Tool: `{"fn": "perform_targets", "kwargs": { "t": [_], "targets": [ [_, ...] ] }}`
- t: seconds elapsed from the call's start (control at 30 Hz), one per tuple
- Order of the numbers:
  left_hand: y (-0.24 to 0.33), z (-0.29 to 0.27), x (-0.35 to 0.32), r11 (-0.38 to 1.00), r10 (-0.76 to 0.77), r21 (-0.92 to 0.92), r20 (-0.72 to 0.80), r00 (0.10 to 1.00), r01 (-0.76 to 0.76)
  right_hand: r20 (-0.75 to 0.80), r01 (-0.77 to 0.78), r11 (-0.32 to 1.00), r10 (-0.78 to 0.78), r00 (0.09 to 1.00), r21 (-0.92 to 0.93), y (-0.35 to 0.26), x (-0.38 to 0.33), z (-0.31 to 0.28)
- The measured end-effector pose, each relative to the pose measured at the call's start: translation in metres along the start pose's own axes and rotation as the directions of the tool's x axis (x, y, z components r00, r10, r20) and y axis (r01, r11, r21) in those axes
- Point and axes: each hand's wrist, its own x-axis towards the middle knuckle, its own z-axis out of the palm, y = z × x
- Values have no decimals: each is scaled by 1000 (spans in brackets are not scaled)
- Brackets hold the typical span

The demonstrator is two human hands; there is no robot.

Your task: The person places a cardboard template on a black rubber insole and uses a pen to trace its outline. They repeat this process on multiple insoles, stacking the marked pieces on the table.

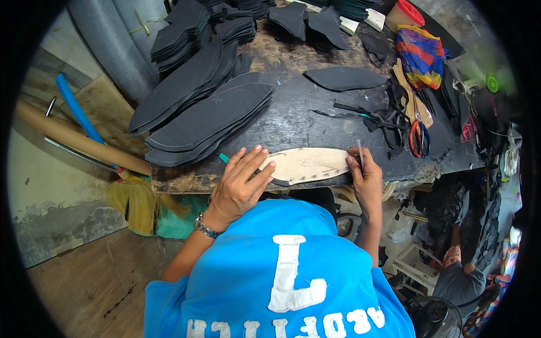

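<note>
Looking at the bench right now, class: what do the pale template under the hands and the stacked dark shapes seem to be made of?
Pale template: probably stiff card or thin board; matte tan, flat, with small holes along its edge. Stacked dark shapes: likely foam or rubber sheet; dull charcoal, thin, uniformly cut layers. The left hand presses the template flat.

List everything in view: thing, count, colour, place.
template: one, tan, sole-shaped, flat at the near table edge
black sole pieces: many, stacked, left half of the table
single black piece: one, mid table, far side
black scrap strips: several, right of centre
scissors: one, red and blue handles, right side
cloth: one, striped red, blue and yellow, far right
container: one, red lid, far edge
table: one, dark, worn
cardboard tube: one, brown, left of the table
broom: one, yellow bristles, under the table's left end
left hand: pressed flat on the template's left end
right hand: at the template's right end, holding a thin pen-like tool
</note>
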Motion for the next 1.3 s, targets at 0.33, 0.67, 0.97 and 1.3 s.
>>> {"fn": "perform_targets", "kwargs": {
  "t": [0.33, 0.67, 0.97, 1.3],
  "targets": [
    [5, -1, 4, 998, -48, -45, 5, 999, 48, -1, 19, 999, -19, 1000, 30, 13, -2, -4],
    [5, -2, 5, 995, -82, -55, 15, 997, 83, -274, 72, 900, 54, 960, 429, 26, 0, -35],
    [5, -3, 4, 996, -72, -53, 11, 997, 73, -260, 136, 987, -110, 959, 86, 12, -7, -11],
    [5, -1, 4, 995, -83, -51, 6, 997, 83, -179, 282, 938, -318, 931, -200, 10, -6, -5]
  ]
}}
